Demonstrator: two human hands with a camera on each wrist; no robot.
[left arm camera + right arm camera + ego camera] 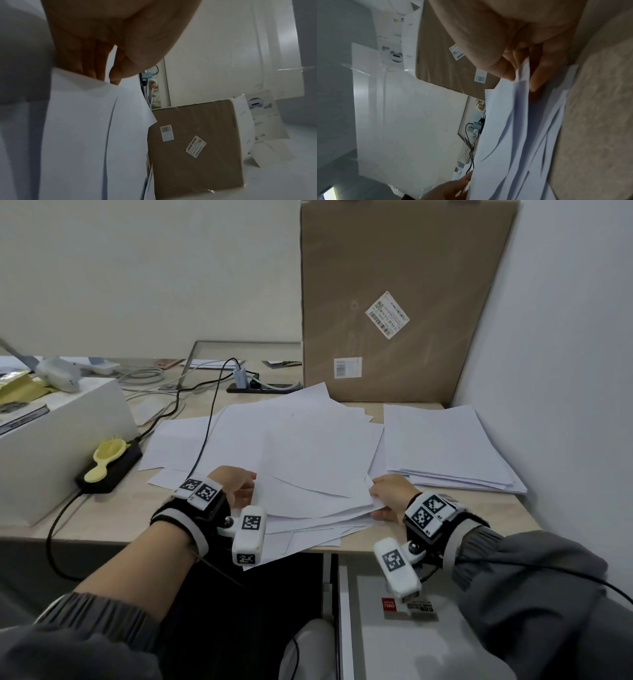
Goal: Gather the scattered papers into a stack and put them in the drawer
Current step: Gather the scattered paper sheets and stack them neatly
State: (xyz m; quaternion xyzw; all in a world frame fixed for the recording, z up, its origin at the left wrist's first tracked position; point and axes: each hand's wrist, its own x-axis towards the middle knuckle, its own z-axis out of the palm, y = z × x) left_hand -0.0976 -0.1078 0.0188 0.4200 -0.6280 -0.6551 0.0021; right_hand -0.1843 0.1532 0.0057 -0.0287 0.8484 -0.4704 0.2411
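Note:
Loose white papers [308,453] lie fanned over the middle of the wooden desk [113,515]. My left hand [239,487] grips the bundle's left edge, its fingers [91,63] slipped behind the sheets [85,135]. At the right edge my right hand [387,498] pinches several sheets [513,135] between its thumb and fingers [539,75]. A neater stack of paper [445,446] lies apart at the desk's right. A white drawer unit [376,652] stands below the desk's front edge at the right; I cannot tell whether a drawer is open.
A big cardboard box [404,302] leans on the wall behind the papers. A white box [51,440] stands at the left, with a yellow brush [106,457] on a black adapter beside it. A black cable [205,419] crosses the papers' left side.

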